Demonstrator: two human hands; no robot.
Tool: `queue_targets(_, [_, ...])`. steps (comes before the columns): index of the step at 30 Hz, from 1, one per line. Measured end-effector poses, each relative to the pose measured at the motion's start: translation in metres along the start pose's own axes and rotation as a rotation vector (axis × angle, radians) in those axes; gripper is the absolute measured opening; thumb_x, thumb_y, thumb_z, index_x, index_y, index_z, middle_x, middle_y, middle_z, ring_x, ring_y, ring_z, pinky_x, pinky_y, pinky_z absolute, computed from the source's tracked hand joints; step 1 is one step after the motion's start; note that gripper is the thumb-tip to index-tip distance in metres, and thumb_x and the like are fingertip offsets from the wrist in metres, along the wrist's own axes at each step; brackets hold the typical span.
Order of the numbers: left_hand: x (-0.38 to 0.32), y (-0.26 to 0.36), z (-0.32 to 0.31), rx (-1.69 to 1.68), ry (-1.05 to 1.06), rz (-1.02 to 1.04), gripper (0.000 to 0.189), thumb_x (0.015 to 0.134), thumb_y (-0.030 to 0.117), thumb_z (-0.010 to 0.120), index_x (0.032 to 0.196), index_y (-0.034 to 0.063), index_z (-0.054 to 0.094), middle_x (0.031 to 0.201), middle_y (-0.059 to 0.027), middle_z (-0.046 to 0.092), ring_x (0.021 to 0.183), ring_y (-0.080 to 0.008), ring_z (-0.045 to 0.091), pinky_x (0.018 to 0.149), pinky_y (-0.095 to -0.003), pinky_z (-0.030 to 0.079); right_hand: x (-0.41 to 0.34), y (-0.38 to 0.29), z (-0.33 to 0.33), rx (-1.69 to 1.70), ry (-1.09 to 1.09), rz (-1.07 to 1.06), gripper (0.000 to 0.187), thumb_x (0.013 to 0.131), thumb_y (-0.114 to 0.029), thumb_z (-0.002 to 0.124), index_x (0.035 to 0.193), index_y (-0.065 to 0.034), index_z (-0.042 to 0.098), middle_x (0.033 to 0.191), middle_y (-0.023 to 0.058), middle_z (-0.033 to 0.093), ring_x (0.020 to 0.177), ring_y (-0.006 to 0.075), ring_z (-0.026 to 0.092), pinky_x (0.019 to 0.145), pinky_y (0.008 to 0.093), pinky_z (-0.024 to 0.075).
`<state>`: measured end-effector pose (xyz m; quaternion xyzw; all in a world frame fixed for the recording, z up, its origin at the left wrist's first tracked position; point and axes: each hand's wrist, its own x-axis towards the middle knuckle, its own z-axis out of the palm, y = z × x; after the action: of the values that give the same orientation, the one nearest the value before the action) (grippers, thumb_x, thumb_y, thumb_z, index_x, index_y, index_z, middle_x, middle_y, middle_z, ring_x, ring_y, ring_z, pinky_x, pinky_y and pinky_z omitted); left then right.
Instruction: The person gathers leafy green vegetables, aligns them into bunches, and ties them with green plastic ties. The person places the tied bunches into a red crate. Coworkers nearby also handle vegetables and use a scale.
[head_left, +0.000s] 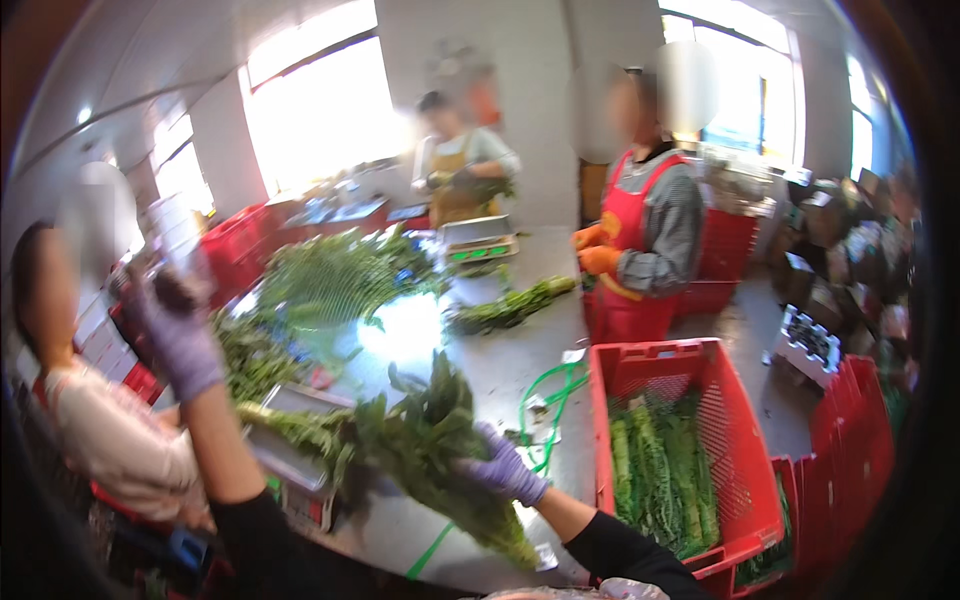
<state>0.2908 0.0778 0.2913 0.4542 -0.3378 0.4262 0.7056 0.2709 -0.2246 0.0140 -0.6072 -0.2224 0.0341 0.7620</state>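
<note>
My left hand, in a purple glove, is raised high on the left. It is blurred, and I cannot tell whether its fingers grip anything. In a matching purple glove, my right hand holds a leafy stem vegetable, probably celtuce, tilted over the metal table with its pale stem end towards me. Another leafy stalk lies across the metal pan of a weighing scale, left of the held one. The held leaves overlap its tips.
Red crate at the right contains several stalks. Green strap lies beside it. Leafy greens are heaped across the table, near a second scale. One person stands by the crate, another behind, a third at left.
</note>
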Motion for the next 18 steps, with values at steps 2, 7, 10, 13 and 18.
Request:
queue_targets(2, [-0.018,0.009,0.031,0.678,0.034,0.313,0.059,0.086,0.042,0.055,0.13,0.0042,0.041,0.108,-0.0078,0.051,0.096,-0.0152,0.049,0.084,-0.0315,0.041,0.007,0.003,-0.001,-0.005,-0.017,-0.058,0.054,0.079,-0.023,0.072,0.121,0.0018,0.048,0.106,0.0092,0.06,0.095,0.0159,0.055,0.085,0.0294,0.0453])
queue_targets(7, [-0.069,-0.012,0.091,1.321,-0.859,0.196,0.093,0.068,0.056,0.071,0.136,0.003,0.036,0.124,-0.0184,0.053,0.119,-0.0286,0.048,0.1,-0.0411,0.037,0.002,-0.027,0.023,-0.353,-0.027,0.079,0.059,0.078,-0.031,0.071,0.121,-0.0008,0.045,0.1,0.0164,0.062,0.093,0.0218,0.06,0.082,0.0327,0.0474])
queue_targets(10, [-0.059,-0.048,0.086,1.108,-0.942,-0.173,0.027,0.077,0.032,0.07,0.09,0.009,0.067,0.073,-0.0089,0.065,0.064,-0.0188,0.063,0.061,-0.0323,0.051,-0.003,-0.02,0.032,-0.482,0.048,0.079,0.06,0.078,-0.034,0.069,0.124,-0.0037,0.043,0.101,0.0201,0.061,0.095,0.0303,0.061,0.082,0.0357,0.0481])
queue_targets(13, [-0.029,-0.041,0.079,0.699,-0.339,-0.201,0.008,0.083,0.011,0.066,0.077,0.0067,0.063,0.07,0.0022,0.058,0.063,-0.0055,0.052,0.056,-0.021,0.045,0.0,-0.023,0.033,-0.377,0.085,-0.036,0.062,0.078,-0.034,0.069,0.125,-0.0041,0.043,0.103,0.0188,0.061,0.096,0.0289,0.061,0.083,0.0356,0.048])
queue_targets(18, [0.007,-0.01,0.056,0.548,0.153,-0.051,0.013,0.085,0.016,0.066,0.08,0.0046,0.062,0.057,0.0059,0.048,0.049,-0.0031,0.043,0.057,-0.0197,0.047,0.003,-0.032,0.024,-0.189,0.127,-0.045,0.06,0.078,-0.028,0.072,0.125,-0.0045,0.043,0.106,0.0135,0.062,0.096,0.0207,0.06,0.084,0.0324,0.0476])
